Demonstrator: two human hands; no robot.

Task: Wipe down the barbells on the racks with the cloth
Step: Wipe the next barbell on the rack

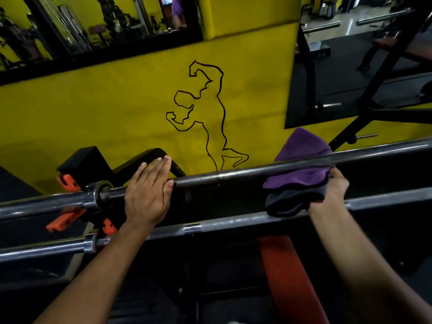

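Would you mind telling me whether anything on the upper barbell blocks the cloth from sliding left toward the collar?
Yes: the left hand rests flat on the upper barbell, between the purple cloth held by the right hand and the collar. The bar between cloth and hand looks bare.

Two barbells ran side by side, upper barbell (pixel 233 175) behind the lower barbell (pixel 233 222), cloth (pixel 301 164) draped over the upper one toward the right.

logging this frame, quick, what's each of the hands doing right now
Left hand: open, straight fingers resting on the upper steel barbell.
Right hand: closed, gripping the purple cloth draped over that barbell.
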